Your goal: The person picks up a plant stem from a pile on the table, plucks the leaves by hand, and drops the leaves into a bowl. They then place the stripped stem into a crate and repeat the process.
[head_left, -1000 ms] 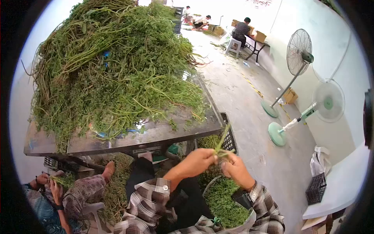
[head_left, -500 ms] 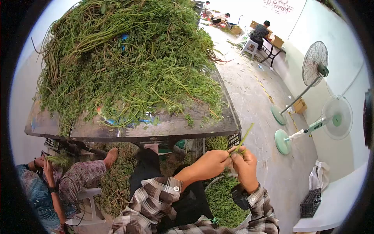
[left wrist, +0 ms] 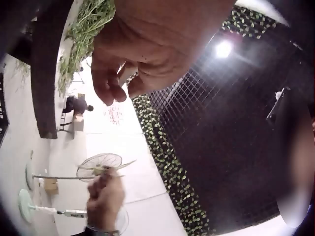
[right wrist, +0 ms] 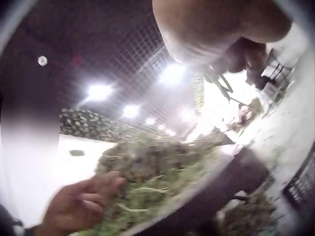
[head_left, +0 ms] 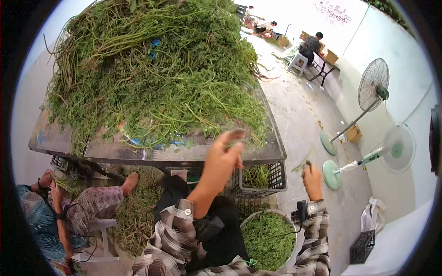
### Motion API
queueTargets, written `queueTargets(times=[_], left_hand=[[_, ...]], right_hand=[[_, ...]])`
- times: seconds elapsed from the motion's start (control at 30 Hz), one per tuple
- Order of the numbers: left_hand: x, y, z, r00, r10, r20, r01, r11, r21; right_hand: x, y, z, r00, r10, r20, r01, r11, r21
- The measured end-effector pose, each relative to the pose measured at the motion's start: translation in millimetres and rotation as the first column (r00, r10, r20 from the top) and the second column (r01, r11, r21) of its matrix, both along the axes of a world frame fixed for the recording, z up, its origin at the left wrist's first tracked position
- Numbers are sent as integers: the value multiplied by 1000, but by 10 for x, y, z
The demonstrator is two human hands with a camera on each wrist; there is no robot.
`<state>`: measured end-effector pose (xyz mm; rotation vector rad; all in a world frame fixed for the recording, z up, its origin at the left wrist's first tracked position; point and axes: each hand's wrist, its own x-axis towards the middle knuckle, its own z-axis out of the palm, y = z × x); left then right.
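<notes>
My left hand [head_left: 220, 163] is raised over the near edge of the table [head_left: 184, 154], fingers loosely bent with nothing seen between them. The left wrist view shows the same hand [left wrist: 147, 49] close up, thumb beside the fingers. Off to the right, my right hand [head_left: 311, 181] pinches a thin green stem [head_left: 301, 164], blurred in the head view. Stem pieces [right wrist: 221, 84] also stick out below its fingers in the right wrist view. A big heap of leafy green stems [head_left: 161, 83] covers most of the table.
Below my hands stand a round tub of green leaves [head_left: 269, 239] and a black crate [head_left: 276, 177] holding stems. Two fans [head_left: 374, 85] stand at the right. Another person [head_left: 60, 221] sits at the left, handling greens. Cut stems [head_left: 136, 216] litter the floor under the table.
My hands, earlier together on a green stem, have parted. The left has moved up and left towards the table; the right has moved right with a stem piece.
</notes>
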<state>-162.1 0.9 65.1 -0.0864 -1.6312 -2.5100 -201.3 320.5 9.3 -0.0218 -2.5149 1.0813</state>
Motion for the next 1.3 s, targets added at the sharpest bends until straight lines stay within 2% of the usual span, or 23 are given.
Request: queueTargets(times=[0.03, 0.07, 0.1, 0.17, 0.2, 0.27, 0.4, 0.47, 0.57, 0.63, 0.67, 0.73, 0.77, 0.83, 0.87, 0.9, 0.97, 1.0, 1.07, 1.1, 1.17, 1.23, 1.3], left_hand=[[-28, -104, 21, 996, 86, 13, -87, 994, 72], [-31, -199, 17, 984, 170, 43, -175, 974, 145], [-36, -295, 23, 983, 178, 49, -183, 971, 154], [-33, -465, 48, 923, 378, 71, -378, 855, 354], [-19, -516, 62, 923, 378, 74, -378, 856, 351], [0, -590, 86, 889, 454, 64, -429, 773, 467], [-6, -665, 81, 879, 472, 69, -441, 749, 495], [-11, -676, 65, 881, 468, 67, -437, 752, 494], [-15, -703, 44, 887, 455, 85, -434, 755, 492], [-18, -723, 44, 892, 441, 94, -425, 753, 503], [-24, -739, 49, 891, 445, 88, -424, 751, 506], [-11, -768, 44, 901, 428, 76, -400, 748, 529], [4, -784, 35, 904, 420, 75, -391, 746, 540], [12, -808, 17, 904, 423, 56, -380, 739, 556], [14, -811, 24, 905, 419, 70, -387, 744, 545], [13, -809, 30, 908, 412, 82, -389, 752, 533], [10, -792, 30, 911, 405, 83, -382, 748, 542], [5, -776, 28, 912, 401, 87, -380, 746, 547], [-3, -748, 17, 921, 384, 70, -358, 758, 546], [-8, -732, 16, 925, 375, 57, -345, 769, 538], [-23, -702, 23, 940, 337, 53, -315, 801, 510], [-17, -665, 62, 953, 297, 59, -288, 830, 477], [2, -612, 158, 971, 228, 72, -239, 923, 301]], right_hand=[[-83, 85, -119, 996, 3, 93, -12, 996, 91], [-125, 156, -182, 998, 4, 59, -16, 980, 198], [-130, 91, -86, 998, 12, 63, -25, 978, 208], [-79, -272, 264, 986, 81, 145, -81, 997, -3], [-86, -443, 375, 986, 80, 148, -80, 997, -5], [-127, -813, 558, 941, 322, 101, -314, 945, -89], [-327, -1614, 733, 784, 621, 4, -619, 781, 84], [-491, -1969, 708, 702, 712, 23, -707, 693, 141], [-725, -2456, 566, 693, 719, 50, -714, 676, 181], [-842, -2682, 435, 728, 686, -7, -653, 696, 298], [-889, -2721, 424, 725, 688, -12, -653, 694, 303], [-952, -2786, 381, 740, 651, 170, -658, 647, 385], [-940, -2786, 424, 736, 654, 174, -662, 642, 387], [-944, -2697, 591, 719, 690, 90, -695, 706, 139], [-1006, -2655, 592, 727, 687, -18, -682, 724, 106], [-1018, -2616, 672, 727, 687, -15, -681, 724, 111], [-1006, -2524, 914, 760, 644, 91, -597, 746, -294], [-1037, -2458, 999, 764, 639, 88, -594, 751, -289], [-1077, -2344, 1146, 691, 721, 49, -556, 574, -601], [-1044, -2331, 1221, 694, 718, 47, -556, 577, -597], [-952, -2327, 1364, 723, 688, -67, -556, 521, -648], [-875, -2266, 1390, 690, 721, -68, -602, 518, -608], [-743, -2248, 1359, 624, 782, 12, -647, 525, -553]])
